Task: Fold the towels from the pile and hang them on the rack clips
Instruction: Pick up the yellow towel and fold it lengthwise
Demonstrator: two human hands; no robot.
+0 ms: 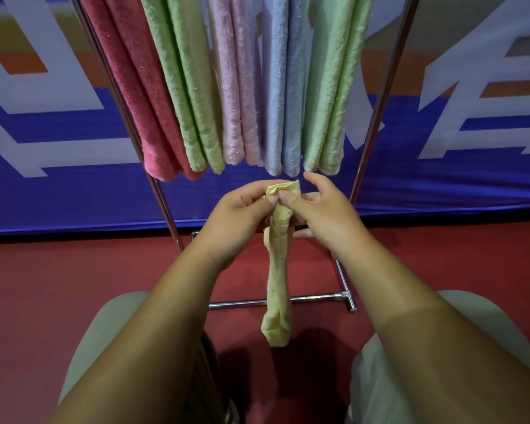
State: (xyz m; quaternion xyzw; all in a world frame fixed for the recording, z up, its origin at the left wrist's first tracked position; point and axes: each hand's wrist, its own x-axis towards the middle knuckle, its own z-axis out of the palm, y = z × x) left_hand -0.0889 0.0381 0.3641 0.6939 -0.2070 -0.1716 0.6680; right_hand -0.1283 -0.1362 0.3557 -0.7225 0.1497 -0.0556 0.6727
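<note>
Mid-fold: pinching top of long pale-yellow terry towel (277, 286) with left hand (242, 215) and right hand (322, 218); next, probably up to chrome rack (377, 111).

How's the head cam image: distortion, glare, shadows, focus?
Head view: the wide-angle lens leans the rack poles outward; mild sheen on the right forearm; dark shadow on the floor below the yellow towel; hanging towels look sharp.

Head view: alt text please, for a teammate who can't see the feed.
The left hand and right hand pinch the top of a limp yellow towel that dangles below them. Ahead, a metal rack holds, left to right, a red towel, a green towel, a pink towel, a blue towel and a second green towel.
</note>
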